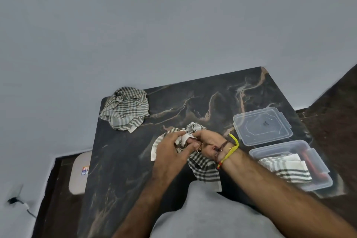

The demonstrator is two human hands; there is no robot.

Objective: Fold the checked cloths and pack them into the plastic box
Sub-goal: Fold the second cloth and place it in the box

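Both hands work a crumpled checked cloth (193, 152) just left of the plastic box (316, 162): the left hand (170, 149) and right hand (207, 144) each pinch bunched fabric. One folded cloth (286, 168) already lies in the box; a heap of cloths (125, 110) waits well left of it. The step looks like opening the cloth for folding; next, find its corners and spread it flat.

Green-and-white checked cloths (125, 109), dark brown-veined marble table (193, 102), clear plastic box (316, 160), grey wall (154, 25)
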